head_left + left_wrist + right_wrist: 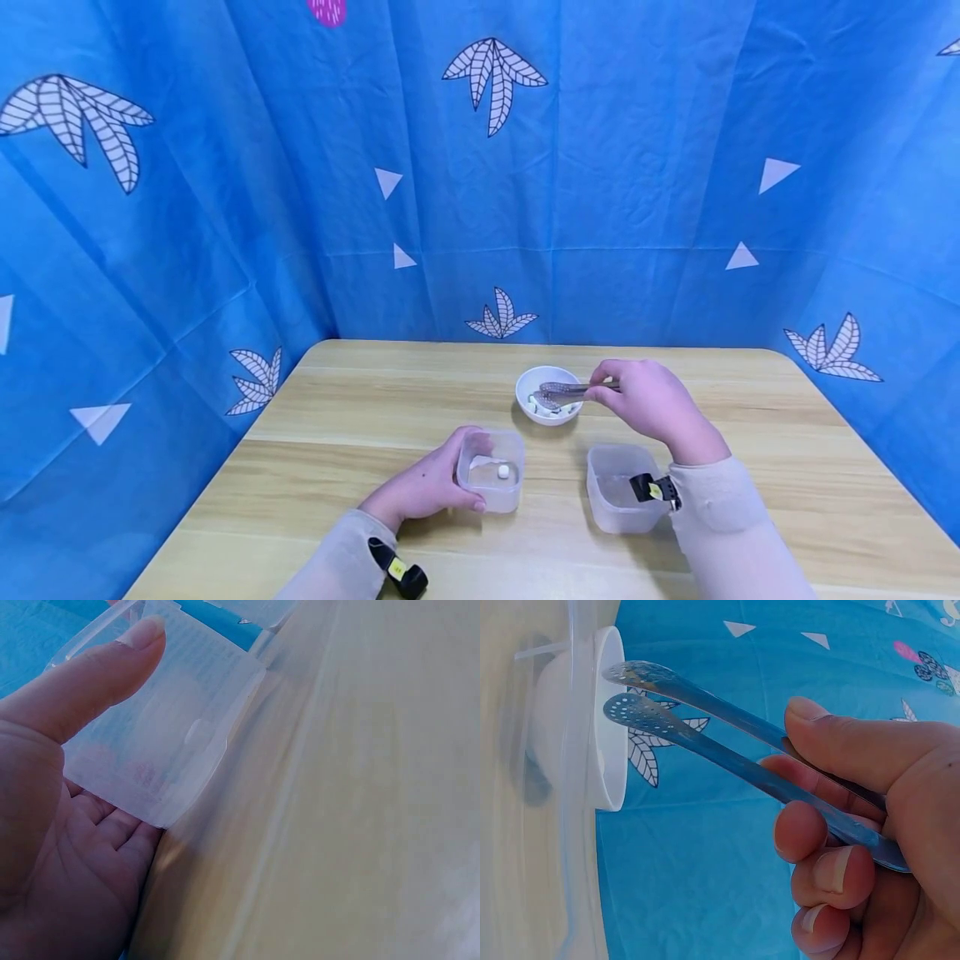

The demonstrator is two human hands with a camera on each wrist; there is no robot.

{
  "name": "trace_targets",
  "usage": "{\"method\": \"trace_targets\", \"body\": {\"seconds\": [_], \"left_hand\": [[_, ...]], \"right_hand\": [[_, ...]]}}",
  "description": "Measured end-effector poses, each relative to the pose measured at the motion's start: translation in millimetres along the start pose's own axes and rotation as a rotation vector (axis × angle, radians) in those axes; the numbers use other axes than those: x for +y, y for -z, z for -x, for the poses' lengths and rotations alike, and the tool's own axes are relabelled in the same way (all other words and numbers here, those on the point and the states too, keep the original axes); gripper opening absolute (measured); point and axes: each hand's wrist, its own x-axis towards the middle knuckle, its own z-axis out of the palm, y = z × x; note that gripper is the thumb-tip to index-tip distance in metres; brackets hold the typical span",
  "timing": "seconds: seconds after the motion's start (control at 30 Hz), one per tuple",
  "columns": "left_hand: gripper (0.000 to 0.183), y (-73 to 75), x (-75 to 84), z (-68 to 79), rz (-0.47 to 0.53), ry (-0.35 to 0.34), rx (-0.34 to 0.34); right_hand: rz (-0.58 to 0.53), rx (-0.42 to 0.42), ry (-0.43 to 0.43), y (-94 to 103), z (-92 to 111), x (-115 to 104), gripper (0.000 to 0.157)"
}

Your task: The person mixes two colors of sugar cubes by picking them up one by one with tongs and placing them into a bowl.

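My left hand grips a clear plastic container on the table, thumb on the near side and fingers round the back. Inside it lies a small white cube-like piece. In the left wrist view the thumb presses the container's frosted wall. My right hand holds metal tongs between thumb and fingers. Their perforated tips are spread apart, with nothing visible between them, and reach over the white bowl. Several small white pieces with dark edges lie in that bowl.
A second clear plastic container stands below my right forearm, partly covered by the wrist strap. The wooden table ends at a blue patterned cloth hanging behind and at both sides.
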Motion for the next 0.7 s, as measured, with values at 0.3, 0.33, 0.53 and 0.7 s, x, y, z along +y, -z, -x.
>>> {"method": "trace_targets", "body": {"seconds": [0.3, 0.33, 0.53, 0.7], "left_hand": [[0.089, 0.2, -2.0, -1.2, -0.002, 0.002, -0.002], [0.089, 0.4, -2.4, -1.5, -0.001, -0.002, -0.002], [0.089, 1.7, -4.1, -2.7, 0.007, -0.017, -0.008], [0.089, 2.5, -4.9, -3.2, 0.016, -0.019, -0.009]], "right_hand": [[-0.022, 0.014, -0.007, 10.9, 3.2, -5.7, 0.018], [-0.028, 0.018, 0.001, 11.6, 3.7, -6.9, 0.017], [-0.097, 0.023, 0.085, 19.2, 9.4, -20.1, 0.013], [-0.112, 0.006, 0.182, 24.3, 14.3, -34.2, 0.013]]}}
